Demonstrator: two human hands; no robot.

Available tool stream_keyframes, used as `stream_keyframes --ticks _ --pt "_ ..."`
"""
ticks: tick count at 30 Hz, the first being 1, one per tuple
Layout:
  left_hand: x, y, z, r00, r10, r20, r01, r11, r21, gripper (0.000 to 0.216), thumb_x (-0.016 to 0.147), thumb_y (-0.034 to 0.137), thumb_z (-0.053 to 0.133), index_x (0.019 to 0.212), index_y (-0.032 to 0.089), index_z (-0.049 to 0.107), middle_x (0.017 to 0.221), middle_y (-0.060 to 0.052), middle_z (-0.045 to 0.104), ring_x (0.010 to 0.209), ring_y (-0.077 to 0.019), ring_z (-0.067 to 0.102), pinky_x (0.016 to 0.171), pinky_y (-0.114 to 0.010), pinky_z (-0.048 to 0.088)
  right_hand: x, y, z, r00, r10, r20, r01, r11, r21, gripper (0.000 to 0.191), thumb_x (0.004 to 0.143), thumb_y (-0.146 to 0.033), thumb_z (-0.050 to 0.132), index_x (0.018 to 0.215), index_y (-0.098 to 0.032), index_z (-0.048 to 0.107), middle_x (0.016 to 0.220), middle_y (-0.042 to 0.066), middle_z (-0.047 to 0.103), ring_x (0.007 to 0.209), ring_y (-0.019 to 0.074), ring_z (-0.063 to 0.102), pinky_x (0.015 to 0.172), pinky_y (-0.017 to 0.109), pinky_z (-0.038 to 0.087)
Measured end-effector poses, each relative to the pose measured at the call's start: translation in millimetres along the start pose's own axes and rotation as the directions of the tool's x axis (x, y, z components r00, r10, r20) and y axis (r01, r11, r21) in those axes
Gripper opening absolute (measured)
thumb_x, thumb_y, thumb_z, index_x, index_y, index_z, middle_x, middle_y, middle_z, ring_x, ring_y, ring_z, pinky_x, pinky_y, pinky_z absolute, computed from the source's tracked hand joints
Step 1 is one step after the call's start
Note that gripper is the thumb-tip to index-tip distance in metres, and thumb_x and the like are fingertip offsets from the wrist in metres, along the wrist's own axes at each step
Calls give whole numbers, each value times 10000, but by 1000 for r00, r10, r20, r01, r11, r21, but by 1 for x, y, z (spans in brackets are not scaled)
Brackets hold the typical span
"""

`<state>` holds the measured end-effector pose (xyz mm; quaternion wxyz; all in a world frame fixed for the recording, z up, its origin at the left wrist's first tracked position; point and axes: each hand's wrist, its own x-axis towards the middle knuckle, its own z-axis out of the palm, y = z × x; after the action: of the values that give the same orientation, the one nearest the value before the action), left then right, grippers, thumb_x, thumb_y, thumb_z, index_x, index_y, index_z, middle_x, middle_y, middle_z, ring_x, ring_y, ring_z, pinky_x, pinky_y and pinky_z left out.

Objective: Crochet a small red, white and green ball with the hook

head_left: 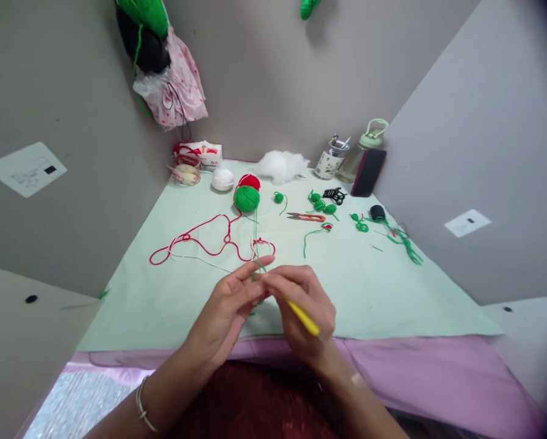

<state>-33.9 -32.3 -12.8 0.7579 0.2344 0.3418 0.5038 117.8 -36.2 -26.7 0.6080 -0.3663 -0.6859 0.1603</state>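
Firstly, right hand [307, 305]: fingers curled tight round a yellow-handled crochet hook [304, 317], whose handle slants down and back toward the wrist.
Hook tip: hidden where the fingertips of both hands meet; any work on it is too small to make out.
Left hand [227, 305]: pinched closed on the green yarn strand [255, 244], index finger stretched forward, its fingertips against those of the right hand.
Green yarn strand: runs from the pinch straight away from the person to the green yarn ball [246, 198], well beyond the grip.
Bangle [141, 405]: thin, on the left wrist behind the grip; both forearms are cut off by the bottom edge.
Red yarn ball [250, 181]: just behind the green one and mostly hidden by it.
Red yarn strand [195, 241]: loose loops lying beyond and left of the grip, one end reaching almost to the fingertips.
White yarn ball [222, 179]: left of the green ball, farther off.
Thread snips [306, 216]: orange-handled, flat, beyond and right of the grip.
Small green crocheted pieces [321, 204]: scattered just past the snips; their shapes are hard to tell.
Black yarn ball [377, 212]: far to the right, with a green tangle trailing beside it.
Stuffing [280, 164]: a white tuft at the far wall.
Cup of pens [330, 161], water bottle [362, 152]: side by side in the far right corner.
Table cover [392, 292]: pale green under both hands, its near edge lying on a pink cloth [414, 372].
Hanging green yarn [145, 15]: high on the wall, cut off by the top edge.
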Motion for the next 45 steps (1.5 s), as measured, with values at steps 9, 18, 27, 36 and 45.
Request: stream_keyframes --ticks 9,18,27,36,45 --pt "-4 5 -3 992 124 7 -124 982 142 394 787 256 908 1174 288 843 863 13 689 866 -138 618 910 -277 470 5 8 4 903 421 88 -406 764 502 148 1006 -313 701 947 -248 820 887 24 726 714 137 624 693 311 518" --pt "-3 4 -2 993 106 46 -112 980 164 422 832 271 867 1249 276 803 923 -7 738 912 -162 646 966 -325 456 0 12 6 903 413 119 -412 753 513 149 1021 -314 688 1013 -279 832 936 14 752 737 125 639 729 297 525" --pt "-4 5 -4 986 165 -19 -156 960 234 353 783 299 912 1132 306 854 884 16 653 877 -122 584 889 -252 450 9 4 5 879 464 108 -414 634 653 203 1037 -344 658 924 -226 778 853 18 753 640 101 629 661 259 553" --pt "-6 -2 -9 960 280 -10 -257 895 364 312 861 300 859 1168 351 837 885 16 645 891 -132 583 819 -239 463 -1 0 -6 987 159 37 -163 956 243 249 1080 -157 512 1119 -256 738 964 32 766 792 145 723 756 305 603" --pt "-6 -9 -6 953 293 -77 -261 924 278 447 820 288 895 1256 332 804 877 27 636 860 -128 571 841 -259 458 -4 0 -3 976 -191 107 203 973 -108 247 1035 -120 556 1180 -235 720 1023 95 791 902 199 750 774 330 630"
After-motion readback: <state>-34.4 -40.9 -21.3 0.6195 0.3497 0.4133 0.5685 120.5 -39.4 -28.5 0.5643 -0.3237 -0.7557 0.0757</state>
